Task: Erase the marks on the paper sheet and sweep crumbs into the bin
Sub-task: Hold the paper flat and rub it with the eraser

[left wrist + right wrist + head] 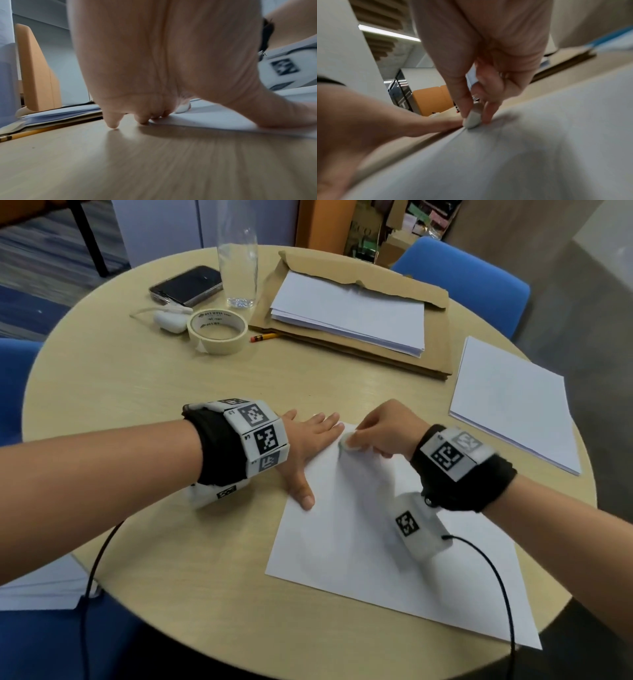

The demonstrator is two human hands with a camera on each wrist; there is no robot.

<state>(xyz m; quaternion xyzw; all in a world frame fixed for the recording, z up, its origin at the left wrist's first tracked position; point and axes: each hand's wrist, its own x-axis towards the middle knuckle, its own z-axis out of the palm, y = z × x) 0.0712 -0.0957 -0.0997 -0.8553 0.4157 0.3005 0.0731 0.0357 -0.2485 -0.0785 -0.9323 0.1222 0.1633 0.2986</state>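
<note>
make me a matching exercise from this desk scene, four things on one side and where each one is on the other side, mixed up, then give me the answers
Things
1. eraser
2. roll of tape
3. pencil
4. left hand

Places
A. beside the brown envelope's near edge
B. pinched in the right hand, on the sheet's far corner
C. flat on the left edge of the paper sheet
D. in front of the clear bottle and the phone

Pairs: 1-B, 2-D, 3-A, 4-C
</note>
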